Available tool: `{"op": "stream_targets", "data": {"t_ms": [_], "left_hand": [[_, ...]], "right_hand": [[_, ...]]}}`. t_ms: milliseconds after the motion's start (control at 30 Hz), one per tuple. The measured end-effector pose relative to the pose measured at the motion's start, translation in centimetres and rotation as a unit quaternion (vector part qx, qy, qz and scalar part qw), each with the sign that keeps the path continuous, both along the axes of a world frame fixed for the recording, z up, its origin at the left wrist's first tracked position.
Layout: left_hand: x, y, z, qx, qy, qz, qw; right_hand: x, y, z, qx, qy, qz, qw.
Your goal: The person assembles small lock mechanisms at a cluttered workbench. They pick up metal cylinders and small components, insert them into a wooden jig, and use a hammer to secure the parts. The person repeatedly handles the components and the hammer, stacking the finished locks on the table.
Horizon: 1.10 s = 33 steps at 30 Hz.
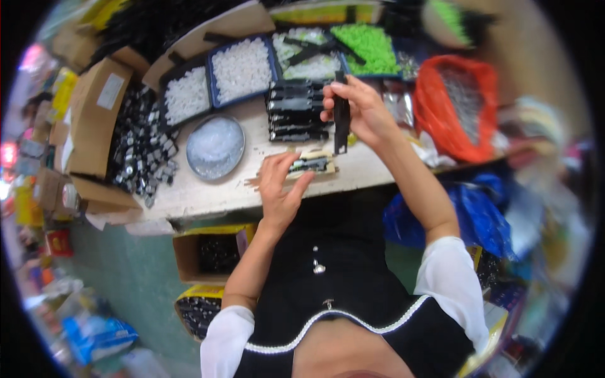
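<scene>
My right hand (365,110) is raised over the bench, fingers and thumb closed on a long flat black plastic strip (341,120) held upright. Below it, at the bench's front edge, a narrow assembly with black and green parts (310,165) lies in a light-coloured holder (328,170). My left hand (280,186) rests at the left end of that holder, its fingers apart and touching it. Just behind, a stack of similar black pieces (296,110) lies in rows, partly hidden by my right hand.
A round metal dish (215,148) of clear bits stands left of the stack. Behind are trays of white pieces (241,69) and green pieces (368,50). Left, small black and silver parts (144,142) spill from a cardboard box (97,120). A red bag (444,107) holds metallic-looking parts.
</scene>
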State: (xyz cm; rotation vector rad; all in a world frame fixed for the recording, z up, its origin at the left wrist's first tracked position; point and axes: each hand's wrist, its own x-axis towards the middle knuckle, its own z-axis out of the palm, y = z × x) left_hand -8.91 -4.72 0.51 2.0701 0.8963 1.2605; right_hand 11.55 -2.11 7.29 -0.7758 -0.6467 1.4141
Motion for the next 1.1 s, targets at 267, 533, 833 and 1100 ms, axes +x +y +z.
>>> {"op": "stream_targets", "data": {"t_ms": [267, 533, 833, 1100], "left_hand": [[0.2, -2.4, -0.1, -0.405, -0.277, -0.156, 0.857], [-2.1, -0.7, 0.1, -0.369, -0.248, -0.075, 0.893], [-5.3, 1.6, -0.2, -0.440, -0.162, -0.143, 0.872], [-6.6, 2.8, -1.5, -0.059, 0.044, -0.010, 0.997]], "right_hand": [[-3.8, -2.8, -4.4, -0.017, 0.057, -0.061, 0.996], [-3.9, -3.5, -5.1, 0.027, -0.247, -0.153, 0.956], [-5.5, -4.8, -5.3, 0.308, -0.747, -0.067, 0.585], [-7.0, -4.2, -6.9, 0.246, -0.753, -0.088, 0.604]]}}
